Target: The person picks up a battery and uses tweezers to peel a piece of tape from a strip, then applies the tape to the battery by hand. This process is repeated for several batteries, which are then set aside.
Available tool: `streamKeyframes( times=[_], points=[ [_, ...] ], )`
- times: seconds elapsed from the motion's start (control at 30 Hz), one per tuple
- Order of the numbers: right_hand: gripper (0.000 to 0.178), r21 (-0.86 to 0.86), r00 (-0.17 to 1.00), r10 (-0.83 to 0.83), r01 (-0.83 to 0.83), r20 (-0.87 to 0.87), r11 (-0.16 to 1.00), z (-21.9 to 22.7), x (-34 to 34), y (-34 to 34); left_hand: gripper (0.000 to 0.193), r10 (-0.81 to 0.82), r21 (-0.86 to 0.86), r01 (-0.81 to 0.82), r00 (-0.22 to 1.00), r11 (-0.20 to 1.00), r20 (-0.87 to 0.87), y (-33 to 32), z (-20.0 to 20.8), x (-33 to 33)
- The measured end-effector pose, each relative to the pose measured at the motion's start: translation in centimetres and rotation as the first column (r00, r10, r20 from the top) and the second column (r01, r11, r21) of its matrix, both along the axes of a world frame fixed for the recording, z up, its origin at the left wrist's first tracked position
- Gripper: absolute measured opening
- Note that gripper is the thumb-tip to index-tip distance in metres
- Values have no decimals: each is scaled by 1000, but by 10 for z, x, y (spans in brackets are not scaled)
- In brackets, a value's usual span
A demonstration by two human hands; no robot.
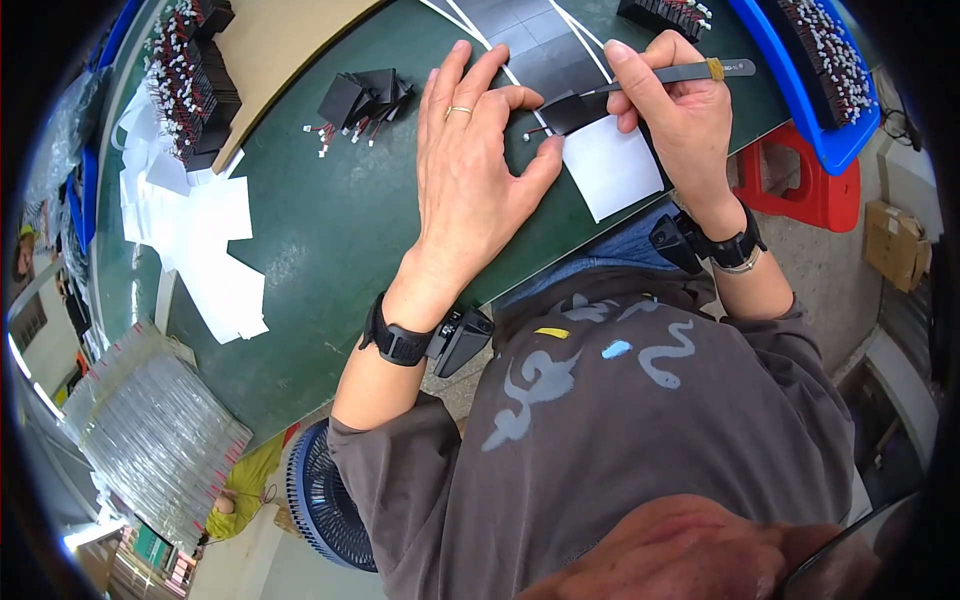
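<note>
While, in the head view, the left hand (462, 170) spreads thumb and forefinger at the left end of the black block (574, 116), the right hand (685, 105) pinches dark tweezers (690, 72), their tips near its far edge. The block lies on the green table (320, 220), between the dark strip (525, 40) on its far side and a white sheet (612, 168) nearer; steady left fingertips, a light tweezer touch and a free-lying white plug (527, 137) would likely serve best.
</note>
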State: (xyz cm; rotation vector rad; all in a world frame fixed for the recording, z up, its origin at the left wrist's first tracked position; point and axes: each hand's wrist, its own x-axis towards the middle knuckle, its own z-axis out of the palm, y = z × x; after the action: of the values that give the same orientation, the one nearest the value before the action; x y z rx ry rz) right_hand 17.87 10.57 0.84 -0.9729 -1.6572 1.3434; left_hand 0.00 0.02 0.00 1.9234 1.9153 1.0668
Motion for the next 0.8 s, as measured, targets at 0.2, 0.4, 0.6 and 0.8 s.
streamKeyframes(
  times=[0.2, 0.4, 0.6, 0.8],
  points=[
    [24, 14, 999, -30, 29, 44, 999, 1, -3, -1, 29, 23, -12, -23, 1000, 1000, -16, -1, 3, 0],
    [24, 0, 998, -52, 52, 42, 999, 2, -5, 0, 30, 22, -1, -22, 1000, 1000, -13, 0, 3, 0],
    [24, 3, 996, -71, 71, 59, 997, 3, -5, 0, 32, 0, 16, 0, 1000, 1000, 2, 0, -2, -2],
    [25, 4, 997, -56, 56, 56, 998, 3, -3, 1, 32, -12, 25, 12, 1000, 1000, 4, 0, -2, -2]
  ],
)
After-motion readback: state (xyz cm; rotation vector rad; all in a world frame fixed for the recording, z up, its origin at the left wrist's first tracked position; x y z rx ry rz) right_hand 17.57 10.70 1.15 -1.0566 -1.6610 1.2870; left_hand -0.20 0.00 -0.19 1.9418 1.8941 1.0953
